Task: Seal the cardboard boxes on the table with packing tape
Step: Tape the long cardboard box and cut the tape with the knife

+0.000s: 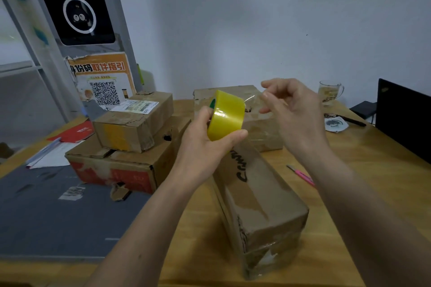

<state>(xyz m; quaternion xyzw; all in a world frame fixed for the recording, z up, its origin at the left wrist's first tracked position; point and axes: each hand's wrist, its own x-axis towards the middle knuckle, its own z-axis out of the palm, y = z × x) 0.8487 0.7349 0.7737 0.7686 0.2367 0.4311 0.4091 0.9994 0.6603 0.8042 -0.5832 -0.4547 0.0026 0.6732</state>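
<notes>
- Your left hand [205,144] grips the tape roll [225,116], thumb on the near face and fingers curled round the far side, held in the air above the long box [261,196].
- Your right hand [291,109] pinches the free end of the clear strip [253,98] between thumb and forefinger; the other fingers are loosely curled.
- The step looks like drawing out a length of tape before laying it down. Keep the strip taut and flat between roll and pinch, so it does not fold on itself.
- Pull straight away from the roll, not at an angle, or the film may split along its edge.
- The long box lies on the table [363,170] right under your hands, already glossy with some tape at its near end. Judge which seam is open before you lower the strip.
- Set the end over the box's edge first, press it down, then run the roll along the seam.
- The stack [130,142] at your left and the far box [233,95] behind the roll likely wait their turn.
- The pink cutter [300,175] lies just right of the long box, within reach for the cut.
</notes>
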